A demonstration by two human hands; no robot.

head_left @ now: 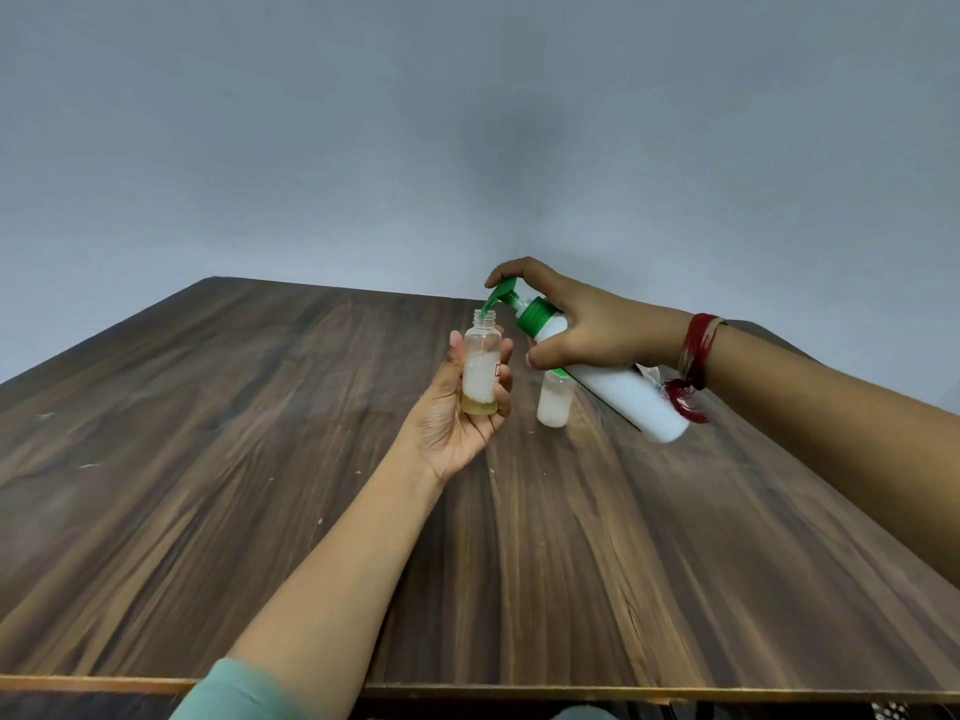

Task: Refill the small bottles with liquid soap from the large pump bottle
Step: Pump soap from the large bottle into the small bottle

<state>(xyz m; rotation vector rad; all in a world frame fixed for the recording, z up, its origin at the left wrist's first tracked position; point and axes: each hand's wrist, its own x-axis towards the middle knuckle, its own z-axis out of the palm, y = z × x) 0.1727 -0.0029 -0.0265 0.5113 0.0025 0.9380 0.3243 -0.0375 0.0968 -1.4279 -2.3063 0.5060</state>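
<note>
Sleeve cut off, left hand gripping small bottle, right hand gripping pump bottle, 2nd bottle part-hidden.

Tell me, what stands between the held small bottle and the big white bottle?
Another small bottle, upright on the table, seen in the head view.

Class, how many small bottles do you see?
2: small bottle in the left hand; second small bottle on the table behind the pump bottle. Others may hide there.
</note>
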